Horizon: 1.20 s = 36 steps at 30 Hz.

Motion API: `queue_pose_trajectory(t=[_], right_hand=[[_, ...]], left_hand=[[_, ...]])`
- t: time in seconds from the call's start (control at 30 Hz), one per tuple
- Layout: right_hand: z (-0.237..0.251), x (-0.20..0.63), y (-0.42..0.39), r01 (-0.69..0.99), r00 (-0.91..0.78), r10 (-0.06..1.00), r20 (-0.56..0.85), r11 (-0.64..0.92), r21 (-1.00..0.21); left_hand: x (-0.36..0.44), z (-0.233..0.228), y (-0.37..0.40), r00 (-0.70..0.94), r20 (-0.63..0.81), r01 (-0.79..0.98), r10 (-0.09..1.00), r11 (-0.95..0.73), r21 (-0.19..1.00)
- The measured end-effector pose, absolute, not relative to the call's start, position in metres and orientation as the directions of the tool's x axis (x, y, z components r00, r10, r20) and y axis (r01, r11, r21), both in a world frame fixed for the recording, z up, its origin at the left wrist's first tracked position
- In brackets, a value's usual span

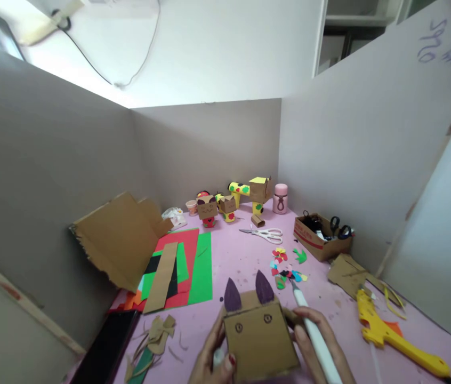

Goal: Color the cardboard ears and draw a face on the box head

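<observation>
- Left hand [213, 354] is gripping the box [259, 333] edge at 9 o'clock — fingers curled shut.
- Right hand [321, 346] is pinching a pen [315, 336] while bracing the box at 3 o'clock.

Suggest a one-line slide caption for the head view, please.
Both hands, left hand and right hand with a white pen, hold a cardboard animal face over the pink table.

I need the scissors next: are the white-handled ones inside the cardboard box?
No, the white-handled scissors lie on the pink table, left of the cardboard box.
</observation>
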State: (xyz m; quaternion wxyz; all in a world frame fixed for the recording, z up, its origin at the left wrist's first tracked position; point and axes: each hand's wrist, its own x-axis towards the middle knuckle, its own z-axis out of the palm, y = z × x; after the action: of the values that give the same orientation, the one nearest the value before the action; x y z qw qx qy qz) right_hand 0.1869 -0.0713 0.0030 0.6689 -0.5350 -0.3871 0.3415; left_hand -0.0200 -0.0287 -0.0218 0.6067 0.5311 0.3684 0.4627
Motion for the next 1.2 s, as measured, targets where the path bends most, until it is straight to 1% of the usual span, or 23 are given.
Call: queue_pose_trajectory(t=[0.03, 0.1, 0.2, 0.37, 0.53, 0.67, 0.77, 0.9, 0.97, 1.1, 1.2], right_hand=[[0.007, 0.189, -0.060, -0.010, 0.418, 0.891, 0.176, 0.198, -0.980], [0.013, 0.191, -0.036, 0.022, 0.358, 0.909, 0.212, 0.218, -0.976], [0.014, 0.189, -0.002, 0.013, 0.358, 0.905, 0.231, 0.242, -0.970], [-0.003, 0.180, 0.029, -0.034, 0.369, 0.913, 0.177, 0.203, -0.979], [-0.023, 0.182, 0.038, -0.059, 0.380, 0.918, 0.117, 0.151, -0.987], [-0.030, 0.182, 0.042, -0.078, 0.396, 0.913, 0.094, 0.136, -0.988], [-0.030, 0.183, 0.041, -0.098, 0.403, 0.911, 0.092, 0.143, -0.985], [-0.015, 0.187, 0.032, -0.123, 0.418, 0.902, 0.109, 0.175, -0.977], [-0.001, 0.190, 0.024, -0.129, 0.439, 0.893, 0.101, 0.174, -0.976], [0.024, 0.195, 0.004, -0.121, 0.488, 0.866, 0.110, 0.192, -0.974], [0.024, 0.197, -0.014, -0.122, 0.493, 0.863, 0.111, 0.195, -0.973]], left_hand=[[-0.021, -0.014, -0.016, 0.318, 0.070, -0.187, 0.946, -0.010, 0.982], [-0.021, -0.001, 0.011, 0.324, 0.150, -0.091, 0.934, -0.128, 0.988], [-0.019, 0.008, 0.049, 0.324, 0.205, -0.075, 0.923, -0.191, 0.979], [-0.011, -0.014, 0.075, 0.267, 0.210, -0.043, 0.941, -0.206, 0.978], [-0.006, -0.036, 0.071, 0.216, 0.174, 0.008, 0.961, -0.179, 0.984], [-0.002, -0.039, 0.070, 0.187, 0.180, 0.029, 0.966, -0.188, 0.982], [-0.001, -0.041, 0.068, 0.146, 0.159, 0.049, 0.976, -0.167, 0.985], [-0.010, -0.046, 0.054, -0.008, 0.094, 0.100, 0.996, -0.093, 0.991], [-0.017, -0.047, 0.044, -0.049, 0.073, 0.122, 0.996, -0.066, 0.990], [-0.016, -0.047, 0.022, -0.031, 0.092, 0.150, 0.995, -0.086, 0.985], [-0.002, -0.051, 0.004, 0.015, 0.096, 0.175, 0.995, -0.098, 0.980]])
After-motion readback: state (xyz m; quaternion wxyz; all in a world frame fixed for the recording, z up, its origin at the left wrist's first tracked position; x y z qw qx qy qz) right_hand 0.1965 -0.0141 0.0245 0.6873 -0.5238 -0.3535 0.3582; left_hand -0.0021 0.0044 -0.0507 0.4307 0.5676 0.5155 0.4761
